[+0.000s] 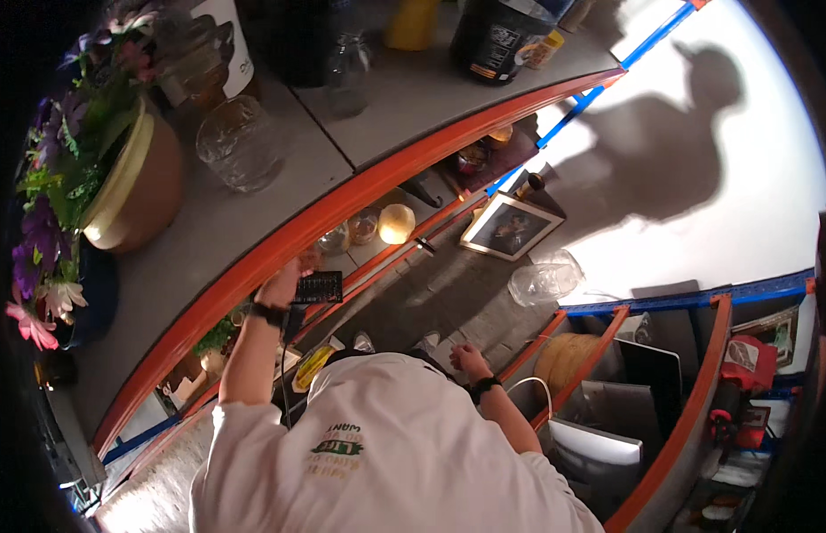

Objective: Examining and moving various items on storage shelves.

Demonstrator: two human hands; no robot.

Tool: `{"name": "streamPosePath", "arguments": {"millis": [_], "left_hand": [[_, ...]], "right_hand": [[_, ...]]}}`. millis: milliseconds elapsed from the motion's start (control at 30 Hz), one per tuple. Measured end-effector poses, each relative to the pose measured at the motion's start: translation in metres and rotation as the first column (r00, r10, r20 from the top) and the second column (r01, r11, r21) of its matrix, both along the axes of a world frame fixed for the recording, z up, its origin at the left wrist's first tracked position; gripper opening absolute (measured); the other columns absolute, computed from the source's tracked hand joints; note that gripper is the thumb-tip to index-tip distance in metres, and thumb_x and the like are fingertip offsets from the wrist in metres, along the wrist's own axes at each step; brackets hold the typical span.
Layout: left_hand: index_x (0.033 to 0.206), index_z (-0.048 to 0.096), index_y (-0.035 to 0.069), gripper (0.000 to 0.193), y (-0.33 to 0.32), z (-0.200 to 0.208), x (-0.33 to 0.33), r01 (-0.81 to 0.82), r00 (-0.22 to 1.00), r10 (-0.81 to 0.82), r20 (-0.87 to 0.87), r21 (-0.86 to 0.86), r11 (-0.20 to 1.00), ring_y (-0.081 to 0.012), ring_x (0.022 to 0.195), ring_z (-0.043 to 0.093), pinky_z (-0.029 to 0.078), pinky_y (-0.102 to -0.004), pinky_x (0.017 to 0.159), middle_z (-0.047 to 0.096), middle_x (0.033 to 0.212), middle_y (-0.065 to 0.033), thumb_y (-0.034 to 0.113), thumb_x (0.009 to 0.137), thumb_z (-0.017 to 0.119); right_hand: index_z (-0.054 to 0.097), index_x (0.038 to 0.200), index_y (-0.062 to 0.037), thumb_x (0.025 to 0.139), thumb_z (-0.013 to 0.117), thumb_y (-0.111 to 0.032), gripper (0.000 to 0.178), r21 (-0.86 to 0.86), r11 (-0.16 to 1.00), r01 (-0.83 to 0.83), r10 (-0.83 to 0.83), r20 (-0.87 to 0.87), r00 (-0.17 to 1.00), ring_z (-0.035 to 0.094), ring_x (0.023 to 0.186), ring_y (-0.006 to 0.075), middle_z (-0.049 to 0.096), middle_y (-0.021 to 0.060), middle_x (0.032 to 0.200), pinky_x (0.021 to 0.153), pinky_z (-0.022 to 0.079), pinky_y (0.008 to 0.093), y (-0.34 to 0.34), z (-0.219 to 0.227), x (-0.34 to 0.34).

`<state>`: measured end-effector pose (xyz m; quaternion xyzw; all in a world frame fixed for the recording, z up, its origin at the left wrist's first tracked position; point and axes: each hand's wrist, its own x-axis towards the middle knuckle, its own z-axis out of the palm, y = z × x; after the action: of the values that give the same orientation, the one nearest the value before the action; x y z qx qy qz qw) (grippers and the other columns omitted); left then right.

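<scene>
The fingers (310, 259) of the left hand (281, 286) were directed, left of the frame's centre, toward a clear glass vessel (333, 239) on the lower shelf (346, 262). Because this area was small and blurred, whether they were open or closed on anything could not be told. The fingers of the right hand (468, 359), below and right of centre, were bent loosely inward; no object was seen in them.

The vessel was judged light, rigid, slippery and fragile; hold should be taken around its sides, with even, light pressure and the rim avoided. A black gridded object (321, 287) was located just beside the left hand. To the vessel's right, a rounded glass (363, 226) and a glowing round object (396, 224) were positioned. Farther out, a framed picture (512, 226) and a clear container (546, 277) were seen right of centre.
</scene>
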<state>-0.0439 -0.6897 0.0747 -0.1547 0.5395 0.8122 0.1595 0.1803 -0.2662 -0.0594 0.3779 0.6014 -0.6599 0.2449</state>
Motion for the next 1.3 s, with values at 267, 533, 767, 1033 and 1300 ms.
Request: {"name": "streamPosePath", "arguments": {"millis": [267, 533, 767, 1033, 1300], "left_hand": [[0.103, 0.053, 0.002, 0.038, 0.066, -0.079, 0.094, 0.731, 0.624, -0.774, 0.113, -0.435, 0.526, -0.015, 0.086, 0.057, 0.046, -0.028, 0.077, 0.06, 0.092, -0.0055, 0.035, 0.087, 0.056], [0.101, 0.06, -0.004, 0.038, 0.066, -0.171, 0.13, 0.78, 0.56, -0.73, 0.392, -0.547, 0.304, -0.0271, 0.092, 0.061, 0.047, -0.035, 0.08, 0.064, 0.096, -0.0188, 0.029, 0.081, 0.058], [0.082, 0.066, -0.004, 0.031, 0.036, -0.232, 0.129, 0.724, 0.593, -0.651, 0.474, -0.668, 0.173, -0.0397, 0.088, 0.06, 0.046, -0.0443, 0.078, 0.062, 0.089, -0.0272, 0.025, 0.078, 0.055], [0.081, 0.067, 0.001, 0.031, 0.022, -0.29, 0.135, 0.71, 0.26, -0.796, 0.546, -0.667, -0.225, -0.035, 0.081, 0.064, 0.049, -0.044, 0.072, 0.064, 0.084, -0.0226, 0.027, 0.083, 0.049], [0.073, 0.058, 0.002, 0.023, 0.112, -0.259, 0.104, 0.777, 0.503, -0.693, 0.516, -0.622, 0.1, -0.0235, 0.062, 0.057, 0.043, -0.0364, 0.055, 0.057, 0.066, -0.012, 0.022, 0.082, 0.052]], "right_hand": [[0.056, 0.091, -0.0052, 0.087, 0.049, -0.016, 0.014, 0.066, 0.955, -0.289, 0.268, 0.22, 0.938, 0.055, 0.074, 0.0233, 0.056, 0.0072, 0.079, 0.063, 0.045, 0.0372, 0.063, -0.099, 0.088], [0.061, 0.095, -0.0021, 0.089, 0.049, -0.02, 0.022, 0.165, 0.985, -0.048, 0.003, 0.265, 0.964, 0.06, 0.073, 0.0192, 0.064, 0.0077, 0.085, 0.062, 0.047, 0.0307, 0.041, -0.034, 0.094], [0.061, 0.096, -0.0025, 0.088, 0.053, -0.024, 0.024, 0.323, 0.926, -0.196, 0.115, 0.253, 0.961, 0.057, 0.065, 0.0161, 0.062, 0.0055, 0.079, 0.058, 0.046, 0.0295, 0.047, -0.036, 0.078], [0.062, 0.091, 0.0017, 0.086, 0.055, -0.025, 0.028, 0.248, 0.969, -0.019, -0.022, 0.162, 0.987, 0.061, 0.07, 0.0182, 0.065, 0.0081, 0.08, 0.06, 0.048, 0.0307, 0.096, -0.024, 0.071], [0.065, 0.086, -0.0018, 0.084, 0.055, -0.024, 0.025, 0.227, 0.969, 0.097, -0.153, 0.243, 0.958, 0.061, 0.064, 0.019, 0.064, 0.0078, 0.075, 0.054, 0.048, 0.0324, 0.148, -0.042, 0.101]]}}
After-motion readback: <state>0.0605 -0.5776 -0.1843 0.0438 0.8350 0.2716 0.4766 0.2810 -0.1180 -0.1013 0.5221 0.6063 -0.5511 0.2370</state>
